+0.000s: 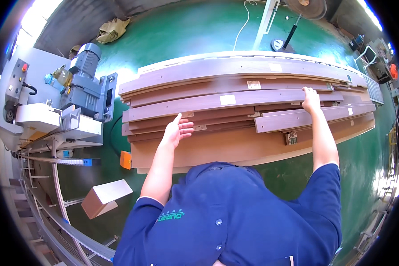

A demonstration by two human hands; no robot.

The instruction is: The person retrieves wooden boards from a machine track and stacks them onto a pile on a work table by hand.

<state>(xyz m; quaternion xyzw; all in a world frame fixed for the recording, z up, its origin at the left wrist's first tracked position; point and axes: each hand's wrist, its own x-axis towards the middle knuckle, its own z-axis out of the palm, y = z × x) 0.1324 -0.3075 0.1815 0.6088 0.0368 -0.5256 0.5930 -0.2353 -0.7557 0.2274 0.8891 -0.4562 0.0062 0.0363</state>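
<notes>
Partly, right hand (311,101) hides board (261,98); grip unclear.

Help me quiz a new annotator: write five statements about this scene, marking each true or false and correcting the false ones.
1. The left hand is open beside the long boards. True.
2. A grey motor stands to the right of the boards. False: the grey motor is to their left.
3. The right hand is at the right half of the boards. True.
4. The person's shirt is yellow. False: the shirt is dark blue.
5. A white label is on one board. True.
</notes>
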